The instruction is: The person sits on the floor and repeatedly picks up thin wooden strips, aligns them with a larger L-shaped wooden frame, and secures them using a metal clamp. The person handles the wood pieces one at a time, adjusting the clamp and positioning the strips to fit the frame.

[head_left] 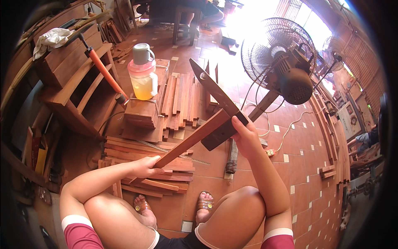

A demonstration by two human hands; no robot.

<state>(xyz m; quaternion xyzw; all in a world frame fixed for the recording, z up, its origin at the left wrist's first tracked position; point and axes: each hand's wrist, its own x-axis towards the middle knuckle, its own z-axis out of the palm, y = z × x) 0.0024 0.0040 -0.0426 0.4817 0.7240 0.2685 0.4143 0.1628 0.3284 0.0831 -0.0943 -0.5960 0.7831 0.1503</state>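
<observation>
My left hand (146,167) is closed round the lower end of a reddish-brown wooden strip (188,141), which slants up to the right in front of me. Around the dark try square (217,97) my right hand (247,137) is closed, its thumb on the corner where blade and stock meet. The square's long pointed blade, with a hole near its tip, crosses the strip's upper end, and its thick stock lies along the strip's right side. Below my hands, many similar wooden strips (170,176) are stacked on the floor, with a ruler (166,150) across them.
A pitcher of yellow drink (143,81) with a cup on top stands on a wooden block (141,111). More strips (182,97) lie beside it. A pedestal fan (286,62), its cord and a power socket (270,152) are at right. An orange-barrelled pump (105,72) leans at left.
</observation>
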